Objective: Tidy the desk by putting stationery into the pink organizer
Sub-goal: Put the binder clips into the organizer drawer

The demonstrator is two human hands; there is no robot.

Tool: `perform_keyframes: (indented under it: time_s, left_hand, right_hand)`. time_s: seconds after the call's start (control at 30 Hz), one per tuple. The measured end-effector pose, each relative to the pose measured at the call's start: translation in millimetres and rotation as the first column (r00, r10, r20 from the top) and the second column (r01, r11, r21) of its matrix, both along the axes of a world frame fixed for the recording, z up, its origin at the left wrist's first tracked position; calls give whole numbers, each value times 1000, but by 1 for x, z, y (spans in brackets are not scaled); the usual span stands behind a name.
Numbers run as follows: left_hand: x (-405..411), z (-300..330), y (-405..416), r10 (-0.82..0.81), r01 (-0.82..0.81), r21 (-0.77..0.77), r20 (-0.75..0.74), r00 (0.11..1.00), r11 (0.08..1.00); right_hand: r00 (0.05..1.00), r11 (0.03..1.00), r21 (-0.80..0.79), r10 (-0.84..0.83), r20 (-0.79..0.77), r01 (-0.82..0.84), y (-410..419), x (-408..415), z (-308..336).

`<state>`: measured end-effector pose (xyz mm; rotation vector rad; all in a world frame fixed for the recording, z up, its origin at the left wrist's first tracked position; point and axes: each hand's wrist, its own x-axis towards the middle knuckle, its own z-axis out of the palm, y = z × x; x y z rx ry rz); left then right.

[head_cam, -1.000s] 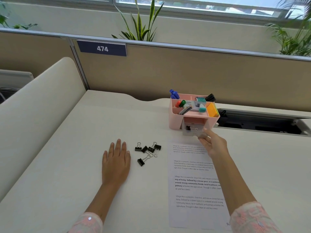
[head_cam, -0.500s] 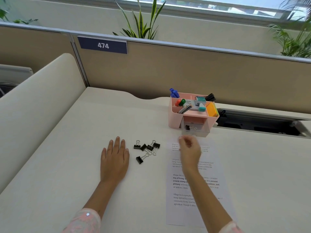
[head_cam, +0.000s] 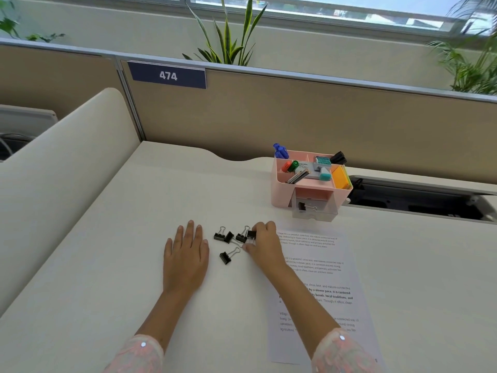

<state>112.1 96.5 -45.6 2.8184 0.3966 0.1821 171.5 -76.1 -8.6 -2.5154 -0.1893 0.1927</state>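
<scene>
The left hand (head_cam: 187, 255) is laid flat on the desk (head_cam: 107, 251), palm down, with fingers straight and slightly spread, holding nothing. The right hand (head_cam: 262, 244) is set down just to its right, well apart from it, with fingers curled around a black clip (head_cam: 251, 234) at the right edge of a small cluster; the clip is pinched between thumb and fingers. The other clips (head_cam: 224, 236) lie on the desk between the two hands, close together, and one clip (head_cam: 226, 257) lies apart, slightly nearer the person. A printed sheet (head_cam: 322, 278) is spread on the desk under the right forearm. The pink organizer (head_cam: 279, 189) stands beyond the sheet, near the beige partition (head_cam: 269, 114). Its clear drawer (head_cam: 314, 211) is pulled out at the front, and a single clip (head_cam: 302, 206) is seen inside it. In the upper compartments, blue pens (head_cam: 281, 151), red and green markers (head_cam: 291, 166), a teal-capped item (head_cam: 325, 175) and orange sticky notes (head_cam: 340, 178) are held. A blue plate marked 474 (head_cam: 167, 75) is fixed to the partition, behind which plants (head_cam: 228, 36) stand.
</scene>
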Motion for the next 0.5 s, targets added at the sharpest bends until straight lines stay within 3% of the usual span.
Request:
perform_keyframes:
  time_s: [0.17,0.3,0.5]
  left_hand:
    - [0,0,1,0,0,5,-10,1000,1000]
    - [0,0,1,-5,5,26,-16,1000,1000]
    - [-1,0,0,-14,16,56,-28,1000,998]
  right_hand:
    - [999,997,70,-27,42,24,-4,-1,6]
    - [981,972,228,-98,167,58,-10,-1,26]
    - [874,922,336,-318,368,193,-54,34,79]
